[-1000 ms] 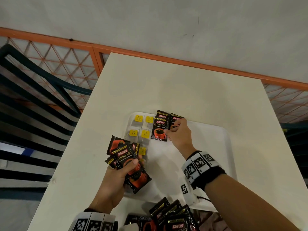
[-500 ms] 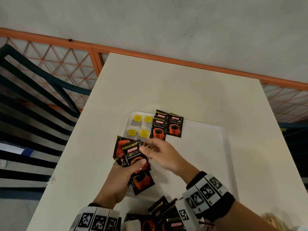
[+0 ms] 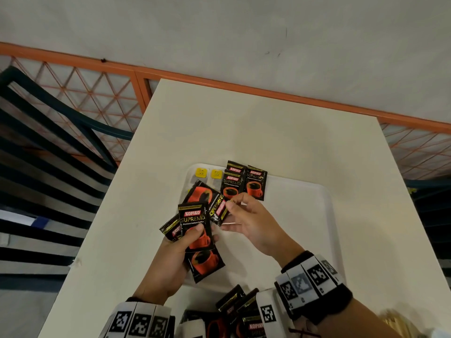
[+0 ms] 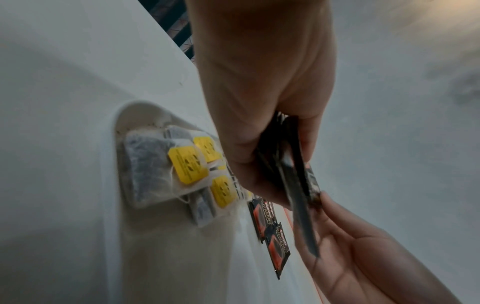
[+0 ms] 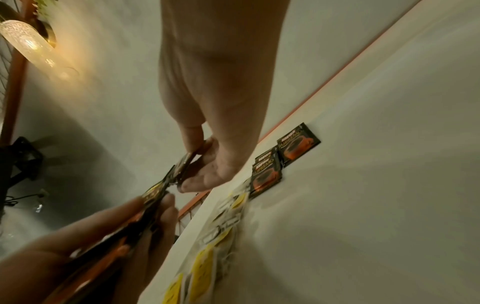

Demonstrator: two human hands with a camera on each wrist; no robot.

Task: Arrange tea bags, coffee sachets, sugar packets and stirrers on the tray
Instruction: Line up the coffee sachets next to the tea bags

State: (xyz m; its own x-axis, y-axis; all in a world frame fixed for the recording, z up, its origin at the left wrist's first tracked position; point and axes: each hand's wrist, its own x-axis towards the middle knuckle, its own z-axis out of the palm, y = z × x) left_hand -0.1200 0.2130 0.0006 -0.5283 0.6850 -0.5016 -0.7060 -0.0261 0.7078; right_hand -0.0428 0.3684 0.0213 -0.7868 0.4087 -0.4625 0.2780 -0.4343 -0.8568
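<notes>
The right hand [image 3: 253, 224] pinches one coffee sachet [image 3: 219, 209] from the left hand's [image 3: 170, 262] gripped fan; the tray's [image 3: 305, 215] sachet row [image 3: 244, 182] lies just beyond, probably its destination.

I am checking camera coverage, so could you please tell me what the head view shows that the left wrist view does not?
Only the head view shows the spare sachets near the person, the right wristband and the orange railing. Only the left wrist view shows the tea bags' paper pouches clearly. Both show the left hand gripping a sachet stack, the right hand pinching one, and the tray.
</notes>
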